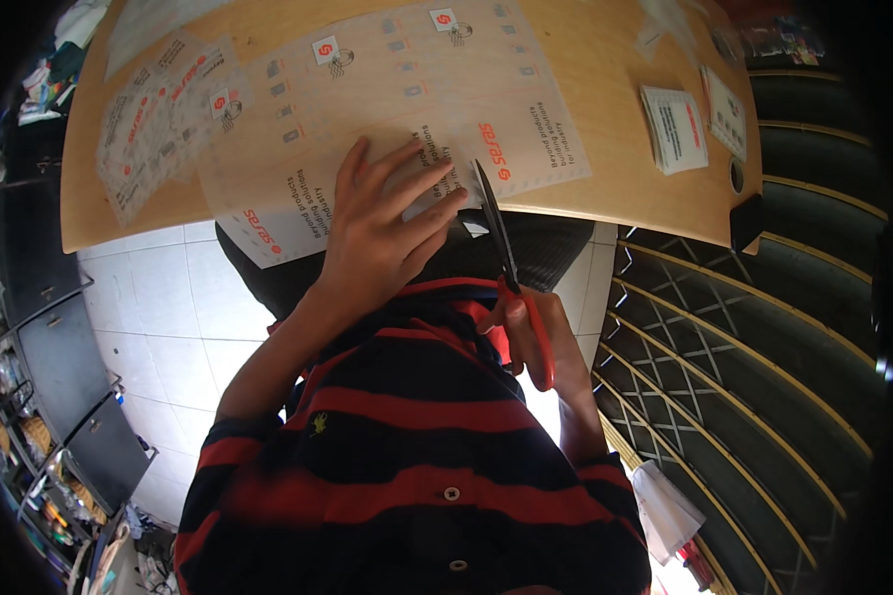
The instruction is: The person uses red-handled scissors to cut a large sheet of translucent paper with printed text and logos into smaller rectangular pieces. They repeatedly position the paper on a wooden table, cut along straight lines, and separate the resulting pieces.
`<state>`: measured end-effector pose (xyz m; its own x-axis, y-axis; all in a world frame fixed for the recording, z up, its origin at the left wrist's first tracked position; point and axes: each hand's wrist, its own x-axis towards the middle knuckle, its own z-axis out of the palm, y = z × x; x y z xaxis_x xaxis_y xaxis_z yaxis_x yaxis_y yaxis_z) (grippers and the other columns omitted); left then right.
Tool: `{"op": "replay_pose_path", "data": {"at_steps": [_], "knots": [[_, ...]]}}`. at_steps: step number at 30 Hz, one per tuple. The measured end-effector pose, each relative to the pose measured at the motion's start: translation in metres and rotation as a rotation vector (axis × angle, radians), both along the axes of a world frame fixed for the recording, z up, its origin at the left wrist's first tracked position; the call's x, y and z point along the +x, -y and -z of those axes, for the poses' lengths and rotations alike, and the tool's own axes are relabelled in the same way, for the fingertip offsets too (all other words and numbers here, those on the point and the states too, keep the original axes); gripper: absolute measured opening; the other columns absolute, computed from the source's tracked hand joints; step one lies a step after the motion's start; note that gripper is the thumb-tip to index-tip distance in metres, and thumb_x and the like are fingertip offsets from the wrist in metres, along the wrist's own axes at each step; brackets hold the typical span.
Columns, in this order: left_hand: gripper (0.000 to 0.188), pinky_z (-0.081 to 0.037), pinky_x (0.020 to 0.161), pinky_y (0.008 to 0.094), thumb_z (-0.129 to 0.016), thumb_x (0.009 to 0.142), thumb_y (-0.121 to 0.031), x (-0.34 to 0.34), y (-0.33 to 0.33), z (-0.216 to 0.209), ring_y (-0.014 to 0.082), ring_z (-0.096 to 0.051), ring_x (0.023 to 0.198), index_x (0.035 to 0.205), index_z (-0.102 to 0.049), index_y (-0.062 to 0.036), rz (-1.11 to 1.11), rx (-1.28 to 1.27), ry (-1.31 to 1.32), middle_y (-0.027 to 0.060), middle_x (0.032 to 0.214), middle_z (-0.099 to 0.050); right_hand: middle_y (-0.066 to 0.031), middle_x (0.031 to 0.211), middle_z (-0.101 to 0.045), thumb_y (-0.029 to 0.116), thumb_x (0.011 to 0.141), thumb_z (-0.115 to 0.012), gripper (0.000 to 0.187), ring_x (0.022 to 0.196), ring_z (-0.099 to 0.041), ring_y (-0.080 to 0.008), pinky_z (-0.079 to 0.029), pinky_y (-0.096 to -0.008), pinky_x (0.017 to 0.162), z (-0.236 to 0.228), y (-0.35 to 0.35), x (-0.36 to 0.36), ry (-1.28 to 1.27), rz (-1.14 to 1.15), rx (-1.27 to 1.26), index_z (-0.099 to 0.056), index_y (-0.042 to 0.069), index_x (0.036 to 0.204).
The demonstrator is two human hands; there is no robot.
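A large translucent sheet with red and black print lies on the wooden table and hangs a little over its near edge. My left hand rests flat on the sheet, fingers spread, near that edge. In my right hand is a pair of scissors with red handles and dark blades. The blades point away from me, their tips at the sheet's printed near part, just right of my left fingertips. Whether paper sits between the blades is hard to make out.
Loose translucent printed sheets overlap at the table's left. On the right are a stack of printed cards and another small stack, close to a round hole. A folding metal gate stands right; grey cabinets stand left.
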<state>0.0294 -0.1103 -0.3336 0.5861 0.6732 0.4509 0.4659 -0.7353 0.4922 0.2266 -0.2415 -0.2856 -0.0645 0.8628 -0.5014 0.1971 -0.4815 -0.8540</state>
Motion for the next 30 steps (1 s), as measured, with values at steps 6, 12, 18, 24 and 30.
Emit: {"op": "replay_pose_path", "data": {"at_steps": [6, 12, 18, 24, 30], "knots": [[0.033, -0.032, 0.108, 0.0619, -0.078, 0.075, -0.014, 0.001, 0.001, 0.000, 0.0269, -0.054, 0.123, 0.107, -0.074, -0.0191, -0.014, 0.019, 0.011, 0.0005, 0.126, -0.062, -0.0104, 0.061, -0.062, 0.043, 0.100, -0.047, 0.052, 0.041, -0.056, -0.0137, -0.042, -0.0269, 0.038, 0.000, -0.002, -0.001, 0.046, 0.016, -0.060, -0.062, -0.004, 0.084], [0.030, -0.036, 0.106, 0.0579, -0.078, 0.074, -0.013, 0.002, 0.002, 0.002, 0.0241, -0.059, 0.116, 0.103, -0.074, -0.0175, -0.042, 0.055, 0.044, -0.0012, 0.119, -0.065, -0.0063, 0.053, -0.056, 0.038, 0.101, -0.048, 0.049, 0.039, -0.053, -0.0136, -0.041, -0.0271, 0.039, 0.000, 0.001, 0.002, 0.081, 0.024, -0.095, -0.061, -0.001, 0.073], [0.024, -0.040, 0.103, 0.0546, -0.078, 0.076, -0.011, 0.004, 0.005, 0.008, 0.0219, -0.063, 0.111, 0.099, -0.074, -0.0163, 0.008, 0.097, 0.115, -0.0020, 0.114, -0.068, -0.0058, 0.049, -0.052, 0.052, 0.104, -0.031, 0.068, 0.036, -0.047, -0.0106, -0.036, -0.0251, 0.035, 0.009, 0.004, -0.003, 0.159, -0.008, 0.140, -0.053, 0.001, 0.064], [0.023, -0.041, 0.102, 0.0534, -0.077, 0.076, -0.009, 0.005, 0.012, 0.003, 0.0216, -0.064, 0.111, 0.098, -0.074, -0.0155, 0.020, 0.092, 0.123, -0.0023, 0.112, -0.070, -0.0052, 0.048, -0.050, 0.053, 0.104, -0.030, 0.069, 0.036, -0.046, -0.0108, -0.035, -0.0251, 0.035, 0.007, 0.003, -0.002, 0.151, -0.007, 0.103, -0.052, 0.002, 0.063], [0.015, -0.042, 0.101, 0.0519, -0.075, 0.080, -0.015, 0.008, 0.014, 0.002, 0.0202, -0.065, 0.108, 0.095, -0.075, -0.0157, 0.014, 0.112, 0.137, -0.0039, 0.108, -0.071, -0.0039, 0.046, -0.046, 0.051, 0.105, -0.029, 0.069, 0.037, -0.046, -0.0099, -0.035, -0.0246, 0.035, 0.017, 0.012, -0.008, 0.120, 0.055, 0.106, -0.049, 0.003, 0.059]]}}
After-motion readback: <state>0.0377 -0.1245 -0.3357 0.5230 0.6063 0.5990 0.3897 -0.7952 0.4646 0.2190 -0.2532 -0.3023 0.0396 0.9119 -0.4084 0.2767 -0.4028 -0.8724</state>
